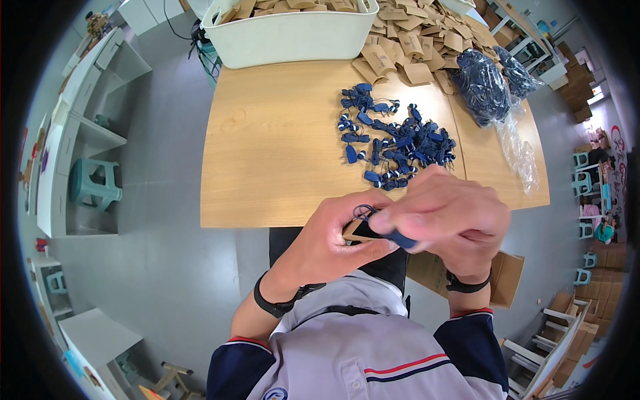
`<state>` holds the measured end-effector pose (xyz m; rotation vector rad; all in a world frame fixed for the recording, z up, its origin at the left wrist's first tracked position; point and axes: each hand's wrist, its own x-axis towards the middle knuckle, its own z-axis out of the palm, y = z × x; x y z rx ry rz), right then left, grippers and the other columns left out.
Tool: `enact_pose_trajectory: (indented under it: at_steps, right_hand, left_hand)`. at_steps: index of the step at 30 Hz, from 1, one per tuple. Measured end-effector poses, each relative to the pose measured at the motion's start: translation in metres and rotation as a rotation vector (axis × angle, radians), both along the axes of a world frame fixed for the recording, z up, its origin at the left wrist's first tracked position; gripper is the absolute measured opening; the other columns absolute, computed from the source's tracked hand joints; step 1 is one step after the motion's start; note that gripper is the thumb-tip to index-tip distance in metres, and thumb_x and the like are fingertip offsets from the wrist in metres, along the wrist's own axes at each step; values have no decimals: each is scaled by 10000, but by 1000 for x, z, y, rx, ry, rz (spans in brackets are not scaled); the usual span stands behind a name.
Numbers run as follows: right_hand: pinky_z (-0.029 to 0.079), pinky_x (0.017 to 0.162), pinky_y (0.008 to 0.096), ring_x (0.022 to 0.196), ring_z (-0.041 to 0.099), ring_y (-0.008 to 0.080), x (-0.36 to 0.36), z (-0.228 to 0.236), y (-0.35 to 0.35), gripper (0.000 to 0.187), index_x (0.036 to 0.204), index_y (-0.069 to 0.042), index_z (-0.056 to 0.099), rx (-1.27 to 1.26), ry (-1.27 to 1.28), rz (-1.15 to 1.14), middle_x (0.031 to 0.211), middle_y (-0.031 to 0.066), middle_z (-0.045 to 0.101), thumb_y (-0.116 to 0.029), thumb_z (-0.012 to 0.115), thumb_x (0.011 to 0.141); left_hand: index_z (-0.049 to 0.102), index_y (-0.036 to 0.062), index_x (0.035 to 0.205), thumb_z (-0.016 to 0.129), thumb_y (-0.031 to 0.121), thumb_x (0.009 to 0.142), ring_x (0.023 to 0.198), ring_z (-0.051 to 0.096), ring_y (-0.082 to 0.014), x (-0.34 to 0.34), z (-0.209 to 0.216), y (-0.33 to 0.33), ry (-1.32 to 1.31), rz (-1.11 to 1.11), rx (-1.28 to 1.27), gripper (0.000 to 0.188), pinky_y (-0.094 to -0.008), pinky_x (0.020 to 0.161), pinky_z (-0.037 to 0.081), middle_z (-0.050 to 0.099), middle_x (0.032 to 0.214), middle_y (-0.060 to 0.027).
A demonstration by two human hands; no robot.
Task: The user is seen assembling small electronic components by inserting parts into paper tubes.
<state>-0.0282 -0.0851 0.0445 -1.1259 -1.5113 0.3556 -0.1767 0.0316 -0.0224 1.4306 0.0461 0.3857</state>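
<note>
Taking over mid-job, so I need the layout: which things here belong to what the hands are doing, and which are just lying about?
In the work:
- left hand holding a small brown card
- right hand holding a blue tag against it
- pile of blue tags on the wooden table
- loose brown cards
- white tub of cards

Lying about:
- bagged dark bundles
- teal stool
- white shelving

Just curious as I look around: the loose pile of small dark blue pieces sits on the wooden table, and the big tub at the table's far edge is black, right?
Not quite. The head view shows the tub is white, not black. The rest holds: it stands at the far edge of the wooden table, and the small dark blue pieces lie in a loose pile on it.
</note>
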Motion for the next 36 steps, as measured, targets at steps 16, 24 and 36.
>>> enact_pose_trajectory:
  at_steps: [16, 24, 36]
  right_hand:
    - [563, 700, 311, 789, 705, 237, -4, -14, 2, 221, 1019, -17, 704, -67, 603, 135, 950, 130, 726, 37, 679, 806]
    - [500, 711, 329, 769, 684, 214, 4, -20, 7, 263, 1023, -66, 709, 13, -217, -192, 943, 107, 730, 0, 714, 769]
    - [398, 942, 379, 1097, 633, 244, -1, -33, 8, 292, 1049, -95, 716, -150, -408, -249, 1096, 69, 721, -47, 710, 762]
  left_hand:
    - [623, -10, 1010, 759, 95, 808, 831, 612, -140, 6, -4, 13, 56, 12, 101, 265, -280, 808, 481, 662, 887, -87]
    - [643, -9, 1048, 768, 135, 814, 808, 613, -144, 5, -2, 11, 143, -3, -44, 301, -282, 776, 485, 679, 916, -103]
    - [650, -21, 1055, 719, 138, 877, 695, 642, -123, 4, -4, 19, 213, -66, -78, 248, -253, 620, 519, 688, 844, -81]
